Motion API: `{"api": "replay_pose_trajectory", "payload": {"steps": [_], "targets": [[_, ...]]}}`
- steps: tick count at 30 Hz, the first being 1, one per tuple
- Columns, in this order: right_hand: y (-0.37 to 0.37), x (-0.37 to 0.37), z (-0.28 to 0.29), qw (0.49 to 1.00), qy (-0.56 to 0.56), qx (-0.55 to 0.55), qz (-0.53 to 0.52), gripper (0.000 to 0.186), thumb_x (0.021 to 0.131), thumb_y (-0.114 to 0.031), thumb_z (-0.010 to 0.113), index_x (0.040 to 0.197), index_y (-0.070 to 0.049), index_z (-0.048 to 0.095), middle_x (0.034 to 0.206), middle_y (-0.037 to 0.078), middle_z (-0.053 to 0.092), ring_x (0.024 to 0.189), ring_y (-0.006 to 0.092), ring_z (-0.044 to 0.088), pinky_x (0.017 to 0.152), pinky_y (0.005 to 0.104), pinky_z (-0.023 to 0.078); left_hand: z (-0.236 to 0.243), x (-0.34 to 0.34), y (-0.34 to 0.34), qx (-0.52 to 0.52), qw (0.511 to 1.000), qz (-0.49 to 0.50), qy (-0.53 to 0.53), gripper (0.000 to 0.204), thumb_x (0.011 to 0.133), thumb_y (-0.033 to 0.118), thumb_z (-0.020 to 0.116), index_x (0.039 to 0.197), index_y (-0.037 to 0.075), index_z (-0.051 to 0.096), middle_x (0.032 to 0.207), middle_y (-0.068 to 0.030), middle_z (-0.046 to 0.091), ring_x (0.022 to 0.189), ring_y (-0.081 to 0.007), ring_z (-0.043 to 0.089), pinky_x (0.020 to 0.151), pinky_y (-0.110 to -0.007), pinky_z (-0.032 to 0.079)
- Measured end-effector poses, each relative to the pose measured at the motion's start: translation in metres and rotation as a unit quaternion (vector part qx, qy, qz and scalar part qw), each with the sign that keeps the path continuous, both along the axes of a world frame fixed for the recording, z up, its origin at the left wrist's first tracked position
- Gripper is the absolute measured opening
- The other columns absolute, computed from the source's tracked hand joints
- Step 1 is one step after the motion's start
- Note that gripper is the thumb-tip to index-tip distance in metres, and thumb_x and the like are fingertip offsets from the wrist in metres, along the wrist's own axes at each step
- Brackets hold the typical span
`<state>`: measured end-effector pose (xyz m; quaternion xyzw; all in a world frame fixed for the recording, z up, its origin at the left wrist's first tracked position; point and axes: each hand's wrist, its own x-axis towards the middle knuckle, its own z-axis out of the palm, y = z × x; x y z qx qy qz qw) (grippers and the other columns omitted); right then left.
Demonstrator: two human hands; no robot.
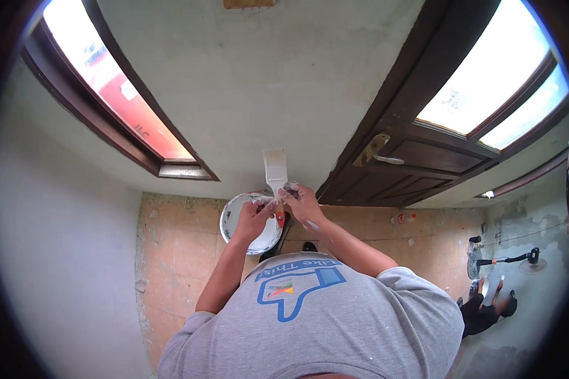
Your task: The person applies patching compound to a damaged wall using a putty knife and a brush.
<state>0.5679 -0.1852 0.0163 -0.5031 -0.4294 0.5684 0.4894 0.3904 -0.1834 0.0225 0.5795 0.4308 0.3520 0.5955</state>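
A wide paintbrush coated in white paint stands with its bristles away from me, in front of the wall. My right hand is closed around its base, thumb and fingers gripping near the ferrule. At the same spot, the pinched fingers of my left hand meet the brush from the other side. A red-and-wooden handle hangs down between the hands. White paint smears both sets of fingers. Below my left hand, a round white bucket has paint around its rim, partly hidden by my hand and forearm.
A pale wall rises ahead, between a dark-framed window and a dark wooden door. A bottle lies on the tiled floor. At the far right, another person is near a standing fan.
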Motion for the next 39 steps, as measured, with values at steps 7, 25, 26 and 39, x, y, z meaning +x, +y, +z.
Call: {"api": "replay_pose_trajectory", "payload": {"steps": [7, 25, 26, 39], "targets": [[0.013, 0.064, 0.054, 0.983, 0.096, 0.099, -0.118, 0.016, 0.105, -0.02, 0.045, 0.096, -0.007, 0.044, 0.077, 0.003, 0.055, 0.059, 0.0097, 0.054, 0.049, 0.0251, 0.043, 0.048, -0.006, -0.031, -0.029, 0.998, -0.016, -0.045, 0.024, 0.099, 0.017, 0.055, 0.09, -0.002, 0.066, 0.08, -0.0044, 0.066, 0.073, -0.0119, 0.058, 0.068, -0.028, 0.046], [0.046, 0.133, 0.039, 0.948, 0.081, 0.135, -0.276, 0.024, 0.103, -0.025, 0.052, 0.084, -0.011, 0.046, 0.066, -0.004, 0.048, 0.049, 0.0048, 0.043, 0.043, 0.0221, 0.033, -0.108, -0.077, -0.051, -0.161, 0.977, 0.099, 0.095, 0.024, 0.096, 0.023, 0.057, 0.099, 0.0, 0.065, 0.075, -0.0067, 0.067, 0.064, -0.0139, 0.063, 0.058, -0.027, 0.047], [0.04, 0.128, 0.042, 0.953, 0.082, 0.119, -0.266, 0.024, 0.103, -0.025, 0.052, 0.084, -0.011, 0.047, 0.065, -0.004, 0.048, 0.049, 0.0048, 0.043, 0.043, 0.0221, 0.033, -0.15, -0.099, -0.065, -0.153, 0.964, 0.128, 0.174, 0.027, 0.094, 0.025, 0.06, 0.099, -0.001, 0.065, 0.074, -0.0081, 0.067, 0.064, -0.0139, 0.064, 0.056, -0.027, 0.048], [0.057, 0.145, 0.028, 0.946, -0.004, 0.151, -0.286, 0.023, 0.102, -0.02, 0.054, 0.083, -0.009, 0.051, 0.065, -0.003, 0.051, 0.05, 0.0052, 0.044, 0.044, 0.023, 0.033, -0.228, -0.223, -0.206, -0.065, 0.924, -0.047, 0.373, 0.034, 0.087, 0.03, 0.059, 0.104, 0.003, 0.069, 0.089, -0.025, 0.069, 0.091, -0.0401, 0.067, 0.083, -0.044, 0.053]]}}
